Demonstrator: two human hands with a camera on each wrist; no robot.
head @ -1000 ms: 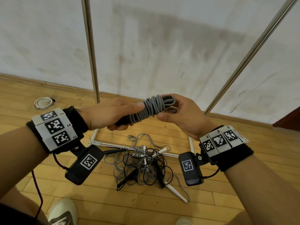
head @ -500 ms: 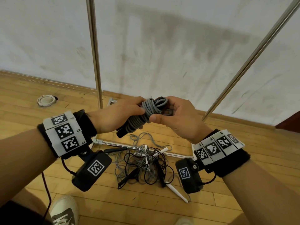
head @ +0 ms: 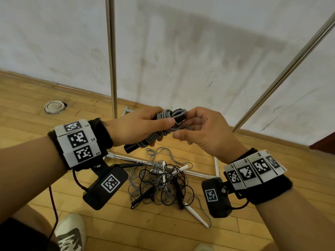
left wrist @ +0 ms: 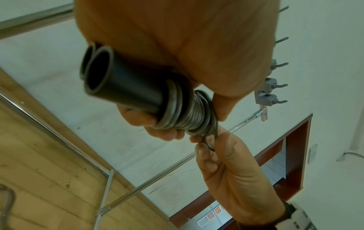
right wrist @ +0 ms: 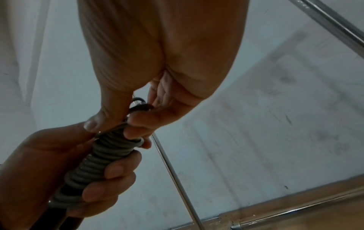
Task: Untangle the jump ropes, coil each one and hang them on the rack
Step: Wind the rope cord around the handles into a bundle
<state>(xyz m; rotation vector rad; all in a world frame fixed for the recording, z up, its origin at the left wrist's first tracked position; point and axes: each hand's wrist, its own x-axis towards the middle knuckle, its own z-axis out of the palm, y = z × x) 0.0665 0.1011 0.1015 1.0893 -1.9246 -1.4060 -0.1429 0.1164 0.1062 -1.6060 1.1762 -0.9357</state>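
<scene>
A grey jump rope (head: 159, 127) is wound in tight turns round its two black handles (left wrist: 122, 82). My left hand (head: 137, 127) grips this bundle (right wrist: 110, 154), thumb on top. At the bundle's far end my right hand (head: 203, 133) pinches a loop of the grey cord (left wrist: 208, 143) between thumb and fingers (right wrist: 145, 116). On the floor below lies a tangled heap (head: 163, 185) of grey and black ropes with white and black handles. The rack's two steel posts (head: 111, 57) rise in front of me, and its hooks (left wrist: 273, 84) show in the left wrist view.
The rack's base bars (head: 183, 170) lie on the wooden floor by the heap. A white ring-shaped object (head: 54, 106) sits on the floor at the left near the wall. My shoe (head: 70, 232) stands at the bottom left. A dark red doorway (left wrist: 295, 157) is at the right.
The left hand slid further up over the wound bundle. The right hand let go of the bundle's end and now pinches a cord loop there. The view shifted slightly downward.
</scene>
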